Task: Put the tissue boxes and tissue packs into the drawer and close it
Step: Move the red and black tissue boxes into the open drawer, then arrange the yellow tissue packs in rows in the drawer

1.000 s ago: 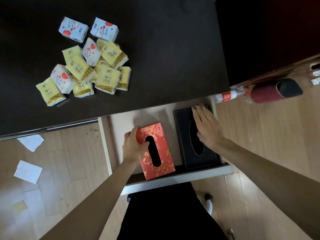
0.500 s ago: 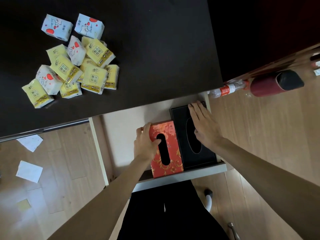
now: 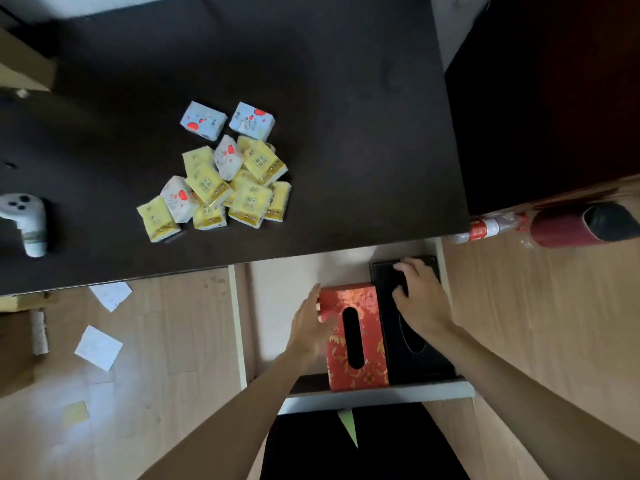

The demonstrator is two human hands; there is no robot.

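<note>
The drawer (image 3: 374,398) stands pulled out under the dark desk. Inside it a red tissue box with gold flowers (image 3: 367,344) lies beside a black tissue box (image 3: 412,362), the two touching side by side at the right. My left hand (image 3: 310,327) lies flat against the red box's left side, fingers straight. My right hand (image 3: 420,296) rests on top of the black box, fingers curled over its far end. A pile of several yellow and white tissue packs (image 3: 221,178) lies on the desk.
A white controller (image 3: 27,220) lies at the desk's left edge. Paper scraps (image 3: 98,346) lie on the wooden floor to the left. A plastic bottle (image 3: 488,226) and a dark red cylinder (image 3: 581,225) lie to the right. The drawer's left half shows bare bottom.
My left hand let go of the red box's top and now presses its left side; the box sits flush against the black one. My right fingers curled. The view tilted up the desk.
</note>
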